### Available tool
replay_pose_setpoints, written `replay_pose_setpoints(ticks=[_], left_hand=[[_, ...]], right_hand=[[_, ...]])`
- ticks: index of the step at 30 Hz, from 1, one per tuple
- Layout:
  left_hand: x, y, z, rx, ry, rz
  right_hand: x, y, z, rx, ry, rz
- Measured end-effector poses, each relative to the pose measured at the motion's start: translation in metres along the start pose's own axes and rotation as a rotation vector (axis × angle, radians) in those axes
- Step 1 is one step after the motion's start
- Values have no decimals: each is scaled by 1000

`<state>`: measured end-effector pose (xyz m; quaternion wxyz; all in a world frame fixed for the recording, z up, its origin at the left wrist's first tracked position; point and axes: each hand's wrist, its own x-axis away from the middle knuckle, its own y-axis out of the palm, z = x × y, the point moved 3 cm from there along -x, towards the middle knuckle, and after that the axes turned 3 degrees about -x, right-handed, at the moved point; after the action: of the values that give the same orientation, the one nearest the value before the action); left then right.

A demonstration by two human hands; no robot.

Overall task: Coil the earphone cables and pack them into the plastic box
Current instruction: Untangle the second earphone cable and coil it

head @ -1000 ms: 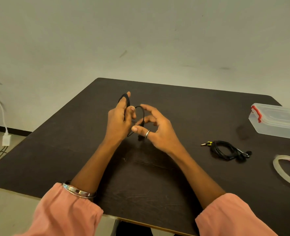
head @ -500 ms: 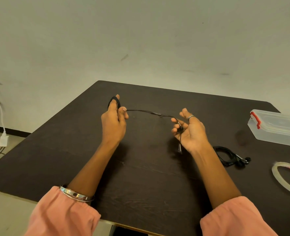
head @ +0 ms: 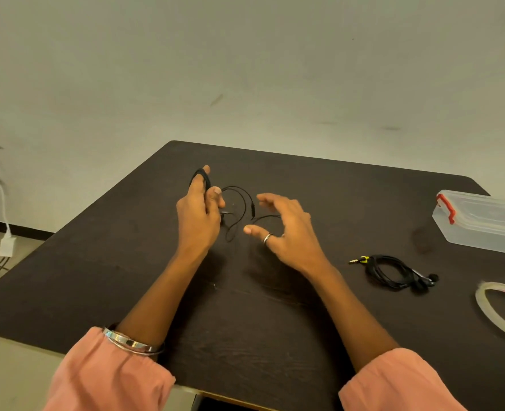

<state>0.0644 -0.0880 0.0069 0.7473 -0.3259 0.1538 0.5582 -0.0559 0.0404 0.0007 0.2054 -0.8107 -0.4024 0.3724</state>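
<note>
Near edge: both sleeves cross the counter [head: 245,336] rim closest to the person; bare dark surface lies under the forearms.
Left hand [head: 199,216]: raised, its grip closed on the earphone cable [head: 239,203], with finished turns looped over the upright fingers [head: 199,180] and pinched by the thumb.
Right hand [head: 286,229]: grip loose, fingers spread; the cable tail runs into the palm, and whether it is pinched I cannot tell.
Change: half a second ago the cable was stretched out between hands held apart; now the right hand has swung back in and the slack hangs as a loop, so another turn is probably about to go on.
Second earphone [head: 393,271]: already coiled, lying right of the hands.
Tape ring [head: 494,310]: at the right edge, partly out of view.
Plastic box [head: 482,223]: far right, lid on, well apart from both hands.
Room: open counter beyond the hands up to the far edge.
</note>
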Motion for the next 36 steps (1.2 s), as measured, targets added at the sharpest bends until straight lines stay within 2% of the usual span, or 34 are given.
replay_pose_setpoints(ticks=[5, 10, 14, 22, 25, 30, 36], left_hand=[[1, 3, 4, -13, 89, -43], [4, 6, 9, -22, 157, -91], [5, 7, 10, -37, 207, -139], [3, 3, 10, -44, 145, -88], [2, -1, 12, -58, 139, -35], [-4, -12, 3, -46, 53, 109], [-2, -5, 1, -46, 21, 44]], right_hand=[[1, 10, 2, 12, 37, -35], [1, 10, -1, -260, 92, 5], [-1, 13, 0, -358, 112, 38], [-4, -9, 7, -705, 345, -23], [-4, -17, 12, -640, 382, -17], [-6, -31, 30, -543, 398, 92], [-7, -43, 31, -151, 209, 440]])
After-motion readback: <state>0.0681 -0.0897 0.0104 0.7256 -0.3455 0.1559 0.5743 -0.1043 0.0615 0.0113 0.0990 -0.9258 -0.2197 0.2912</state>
